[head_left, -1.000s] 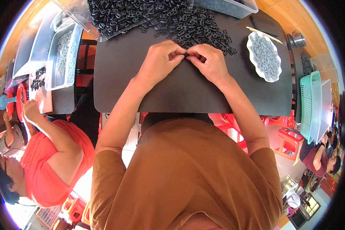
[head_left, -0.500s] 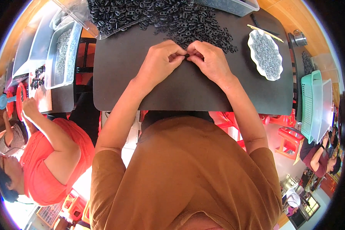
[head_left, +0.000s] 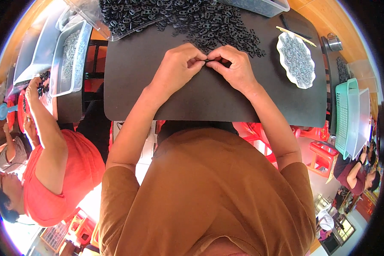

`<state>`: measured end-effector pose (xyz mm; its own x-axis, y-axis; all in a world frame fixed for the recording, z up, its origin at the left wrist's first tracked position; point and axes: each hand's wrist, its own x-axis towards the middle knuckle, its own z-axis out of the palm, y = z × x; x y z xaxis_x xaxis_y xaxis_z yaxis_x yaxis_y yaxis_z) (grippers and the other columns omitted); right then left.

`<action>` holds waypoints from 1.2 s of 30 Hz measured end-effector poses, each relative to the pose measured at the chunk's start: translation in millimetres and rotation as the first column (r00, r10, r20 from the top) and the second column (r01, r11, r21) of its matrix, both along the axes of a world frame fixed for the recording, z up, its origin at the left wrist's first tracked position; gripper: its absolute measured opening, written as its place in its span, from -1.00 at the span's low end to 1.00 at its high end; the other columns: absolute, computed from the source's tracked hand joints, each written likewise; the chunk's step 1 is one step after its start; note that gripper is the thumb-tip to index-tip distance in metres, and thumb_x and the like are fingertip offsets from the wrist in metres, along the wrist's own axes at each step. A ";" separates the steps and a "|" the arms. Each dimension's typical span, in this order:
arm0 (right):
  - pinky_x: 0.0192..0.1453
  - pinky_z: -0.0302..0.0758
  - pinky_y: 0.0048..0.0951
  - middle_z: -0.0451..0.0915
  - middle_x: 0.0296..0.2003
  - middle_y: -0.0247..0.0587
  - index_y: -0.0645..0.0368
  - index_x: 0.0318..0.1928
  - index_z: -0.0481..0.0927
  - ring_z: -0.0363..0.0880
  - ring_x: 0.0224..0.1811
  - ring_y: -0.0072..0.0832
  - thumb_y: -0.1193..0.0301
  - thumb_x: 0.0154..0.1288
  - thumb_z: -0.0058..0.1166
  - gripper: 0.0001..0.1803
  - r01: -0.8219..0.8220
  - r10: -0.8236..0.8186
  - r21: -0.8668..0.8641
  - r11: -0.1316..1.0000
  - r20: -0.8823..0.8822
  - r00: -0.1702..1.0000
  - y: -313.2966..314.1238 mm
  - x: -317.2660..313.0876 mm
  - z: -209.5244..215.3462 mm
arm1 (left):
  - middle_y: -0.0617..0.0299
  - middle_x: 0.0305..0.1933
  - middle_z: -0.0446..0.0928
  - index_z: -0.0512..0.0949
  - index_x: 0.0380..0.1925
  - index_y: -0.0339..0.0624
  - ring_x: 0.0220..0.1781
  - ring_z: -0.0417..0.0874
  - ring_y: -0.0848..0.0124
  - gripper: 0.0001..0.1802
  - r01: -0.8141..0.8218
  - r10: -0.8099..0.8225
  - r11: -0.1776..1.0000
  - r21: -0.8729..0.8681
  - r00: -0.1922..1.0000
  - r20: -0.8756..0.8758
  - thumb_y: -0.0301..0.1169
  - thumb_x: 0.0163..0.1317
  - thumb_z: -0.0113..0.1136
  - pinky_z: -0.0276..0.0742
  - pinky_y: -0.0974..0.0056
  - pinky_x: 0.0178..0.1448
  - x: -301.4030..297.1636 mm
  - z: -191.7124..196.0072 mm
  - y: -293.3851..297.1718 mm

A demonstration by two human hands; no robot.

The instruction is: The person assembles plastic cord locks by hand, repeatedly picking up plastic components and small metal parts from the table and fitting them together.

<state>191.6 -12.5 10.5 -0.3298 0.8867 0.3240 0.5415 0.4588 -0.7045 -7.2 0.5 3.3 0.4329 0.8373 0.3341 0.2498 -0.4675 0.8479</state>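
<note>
co-worker in red [head_left: 86,164] at left stretched an arm farther forward, one hand [head_left: 33,88] went from beside the red tray [head_left: 21,114] to the black pieces [head_left: 44,84], other hand [head_left: 29,125] showed more fully

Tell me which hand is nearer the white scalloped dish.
Right. The right hand is left of the white dish, with tabletop between; the left hand is farther left.
</note>
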 end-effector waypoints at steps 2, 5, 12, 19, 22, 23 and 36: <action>-0.30 0.53 -0.52 0.66 -0.33 -0.26 0.24 -0.33 0.62 0.61 -0.34 -0.49 0.62 0.05 0.29 -0.85 -0.008 0.008 0.007 1.000 -0.011 1.000 0.0 0.1 -1.2 | 0.20 -0.36 0.55 0.63 -0.29 -0.33 -0.39 0.60 0.48 -0.87 0.004 -0.004 1.000 0.009 1.000 -0.003 -0.60 0.12 0.28 0.56 0.40 -0.29 0.9 -0.6 -0.4; -0.28 0.54 -0.52 0.67 -0.32 -0.24 0.24 -0.35 0.62 0.62 -0.34 -0.48 0.64 0.05 0.28 -0.86 -0.024 0.025 0.023 0.999 -0.067 0.997 0.8 -0.5 -2.1 | 0.20 -0.33 0.58 0.63 -0.30 -0.33 -0.38 0.61 0.49 -0.88 -0.007 0.007 1.000 0.022 1.000 0.007 -0.61 0.12 0.28 0.57 0.40 -0.29 2.2 -2.1 -0.2; -0.25 0.56 -0.47 0.67 -0.34 -0.21 0.25 -0.39 0.60 0.64 -0.33 -0.41 0.65 0.03 0.29 -0.86 -0.084 0.089 0.147 0.986 -0.025 0.996 3.6 0.1 -2.1 | 0.21 -0.29 0.62 0.64 -0.31 -0.32 -0.37 0.62 0.52 -0.89 -0.034 0.035 0.999 -0.038 0.999 0.020 -0.60 0.13 0.29 0.56 0.42 -0.31 2.1 -6.6 -0.1; -0.23 0.57 -0.45 0.67 -0.35 -0.20 0.24 -0.40 0.58 0.65 -0.32 -0.37 0.65 0.02 0.30 -0.85 -0.089 0.092 0.181 0.980 -0.011 0.996 3.3 1.4 -4.0 | 0.21 -0.30 0.63 0.65 -0.32 -0.31 -0.38 0.61 0.53 -0.89 -0.020 0.020 1.000 -0.006 0.999 0.030 -0.60 0.12 0.29 0.55 0.43 -0.31 3.0 -8.1 1.3; -0.23 0.57 -0.44 0.67 -0.35 -0.20 0.23 -0.40 0.58 0.65 -0.31 -0.34 0.65 0.02 0.30 -0.85 -0.094 0.093 0.220 0.971 0.016 0.996 2.9 1.2 -7.0 | 0.21 -0.30 0.62 0.65 -0.32 -0.32 -0.39 0.61 0.53 -0.90 -0.014 0.013 1.000 0.027 0.999 0.037 -0.60 0.12 0.30 0.55 0.43 -0.31 2.6 -11.2 2.1; -0.23 0.57 -0.44 0.67 -0.35 -0.20 0.23 -0.40 0.58 0.65 -0.31 -0.34 0.65 0.02 0.30 -0.85 -0.093 0.092 0.218 0.972 0.015 0.996 2.7 0.7 -6.6 | 0.21 -0.30 0.62 0.65 -0.32 -0.32 -0.39 0.61 0.53 -0.90 -0.014 0.013 1.000 0.025 0.999 0.036 -0.60 0.12 0.30 0.55 0.43 -0.31 3.5 -10.9 1.7; -0.19 0.57 -0.40 0.67 -0.32 -0.22 0.21 -0.37 0.57 0.63 -0.27 -0.31 0.64 -0.01 0.31 -0.81 -0.103 0.092 0.214 0.971 0.063 0.994 4.4 5.0 -9.2 | 0.21 -0.32 0.62 0.65 -0.33 -0.33 -0.38 0.61 0.52 -0.90 -0.019 0.018 0.999 0.041 1.000 0.023 -0.61 0.12 0.30 0.54 0.42 -0.31 3.9 -10.5 1.8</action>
